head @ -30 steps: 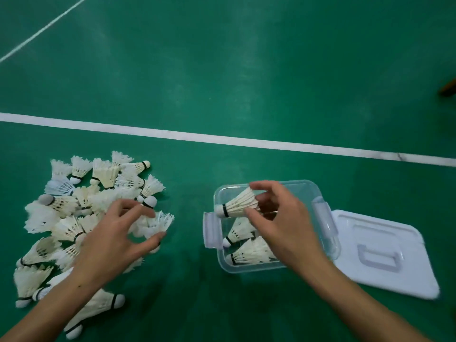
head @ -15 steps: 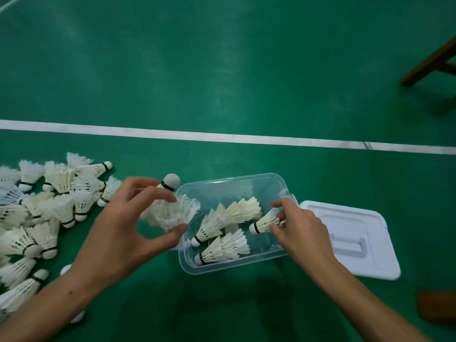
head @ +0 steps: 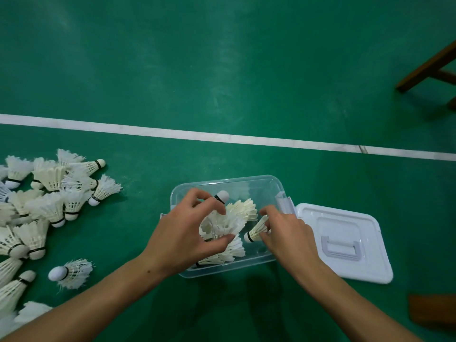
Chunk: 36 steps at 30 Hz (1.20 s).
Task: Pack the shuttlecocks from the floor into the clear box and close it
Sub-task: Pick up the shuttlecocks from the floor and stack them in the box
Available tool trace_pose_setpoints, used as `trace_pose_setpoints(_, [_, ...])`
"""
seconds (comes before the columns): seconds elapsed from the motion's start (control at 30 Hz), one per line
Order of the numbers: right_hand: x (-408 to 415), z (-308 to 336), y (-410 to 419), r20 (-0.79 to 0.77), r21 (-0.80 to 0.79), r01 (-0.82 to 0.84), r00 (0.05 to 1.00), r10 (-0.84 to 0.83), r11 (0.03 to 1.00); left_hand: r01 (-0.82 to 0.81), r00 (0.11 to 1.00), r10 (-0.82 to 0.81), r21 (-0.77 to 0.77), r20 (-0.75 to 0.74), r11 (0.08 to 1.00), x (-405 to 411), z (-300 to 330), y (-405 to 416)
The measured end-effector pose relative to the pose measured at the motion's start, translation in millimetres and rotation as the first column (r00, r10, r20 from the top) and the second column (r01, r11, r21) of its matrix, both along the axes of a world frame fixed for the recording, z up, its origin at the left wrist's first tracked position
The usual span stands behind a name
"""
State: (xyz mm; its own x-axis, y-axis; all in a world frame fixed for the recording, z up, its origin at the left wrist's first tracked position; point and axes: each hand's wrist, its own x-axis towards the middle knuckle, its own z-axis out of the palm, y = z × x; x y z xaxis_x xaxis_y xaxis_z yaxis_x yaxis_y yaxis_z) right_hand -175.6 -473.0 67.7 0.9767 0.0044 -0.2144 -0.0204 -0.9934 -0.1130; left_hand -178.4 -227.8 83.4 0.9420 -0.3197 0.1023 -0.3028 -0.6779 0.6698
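The clear box stands open on the green floor with several white shuttlecocks inside. My left hand is over the box and grips a shuttlecock by its feathers, cork pointing away. My right hand pinches another shuttlecock inside the box near its right wall. The white lid lies flat on the floor right of the box, handle up. A pile of shuttlecocks lies on the floor at the left.
A single shuttlecock lies apart below the pile. A white court line runs across behind the box. Wooden furniture legs stand at the upper right, and a brown wooden piece sits at the lower right.
My left hand has carried a shuttlecock from the pile rightward to above the box. My right hand lowered its shuttlecock into the box and still holds it. The view has shifted right.
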Motion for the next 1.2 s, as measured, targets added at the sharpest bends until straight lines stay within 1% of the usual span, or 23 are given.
trace_pose_setpoints(0.07, [3,-5,2,-0.012,0.0,-0.024,1.0,0.024,1.0,0.007,1.0,-0.007,0.021,-0.007,1.0,-2,-3,0])
trace_pose_setpoints(0.17, [8,-12,5,-0.064,0.105,0.006,0.998,0.001,0.994,0.003,1.0,-0.002,0.034,-0.022,0.999,-5,-6,0])
trace_pose_setpoints(0.27, [15,-16,10,-0.19,0.218,0.077,0.981,-0.035,0.973,-0.009,0.999,0.01,0.04,-0.032,0.999,-5,-7,1])
trace_pose_setpoints(0.37, [22,-20,13,-0.352,0.317,0.179,0.934,-0.06,0.931,-0.007,0.999,0.009,0.05,-0.038,0.999,-5,-6,0])
trace_pose_setpoints(0.47, [26,-22,16,-0.445,0.336,0.208,0.895,-0.04,0.919,-0.005,0.999,0.008,0.064,-0.049,0.998,-4,-6,-1])
trace_pose_setpoints(0.53, [28,-24,19,-0.484,0.322,0.22,0.874,-0.04,0.921,0.002,0.999,0.003,0.083,-0.053,0.997,-2,-6,-1])
trace_pose_setpoints(0.6, [29,-24,20,-0.506,0.301,0.215,0.862,-0.036,0.929,0.01,0.998,-0.004,0.101,-0.056,0.995,-1,-6,-1])
trace_pose_setpoints(0.67, [29,-20,20,-0.512,0.315,0.211,0.859,-0.021,0.925,0.02,0.998,-0.013,0.113,-0.064,0.993,0,-7,0])
trace_pose_setpoints(0.73, [29,-10,18,-0.481,0.325,0.181,0.877,-0.003,0.928,0.021,0.998,-0.013,0.112,-0.069,0.994,2,-7,0])
trace_pose_setpoints(0.8, [27,5,12,-0.397,0.341,0.13,0.918,0.017,0.931,0.013,0.998,-0.006,0.094,-0.065,0.995,5,-5,0])
trace_pose_setpoints(0.83, [25,14,9,-0.35,0.388,0.123,0.937,0.023,0.913,0.007,0.998,-0.002,0.085,-0.057,0.996,7,-3,-1])
trace_pose_setpoints(0.87, [23,24,5,-0.303,0.474,0.13,0.953,0.023,0.871,0.002,0.999,0.002,0.079,-0.044,0.997,9,-2,-1])
trace_pose_setpoints(0.9, [20,34,1,-0.254,0.574,0.134,0.967,0.021,0.808,-0.001,0.999,0.003,0.077,-0.033,0.997,12,0,-2])
trace_pose_setpoints(0.93, [17,45,-2,-0.198,0.647,0.108,0.98,0.03,0.755,0.001,1.0,0.001,0.08,-0.026,0.997,15,1,-3])
trace_pose_setpoints(0.97, [13,54,-3,-0.127,0.682,0.045,0.99,0.057,0.73,0.008,1.0,-0.007,0.087,-0.021,0.996,17,3,-4])
trace_pose_setpoints(1.03, [7,68,-2,0.009,0.654,-0.126,0.987,0.16,0.746,0.036,0.999,-0.035,0.111,-0.01,0.993,23,4,-6])
trace_pose_setpoints(1.07, [4,71,1,0.052,0.62,-0.195,0.977,0.209,0.76,0.053,0.999,-0.053,0.118,-0.005,0.992,25,6,-8])
trace_pose_setpoints(1.13, [2,68,6,0.109,0.555,-0.271,0.961,0.255,0.786,0.084,0.996,-0.085,0.102,0.002,0.991,30,8,-11])
trace_pose_setpoints(1.2, [3,60,8,0.141,0.519,-0.299,0.954,0.264,0.801,0.105,0.994,-0.108,0.08,0.022,0.991,33,8,-16])
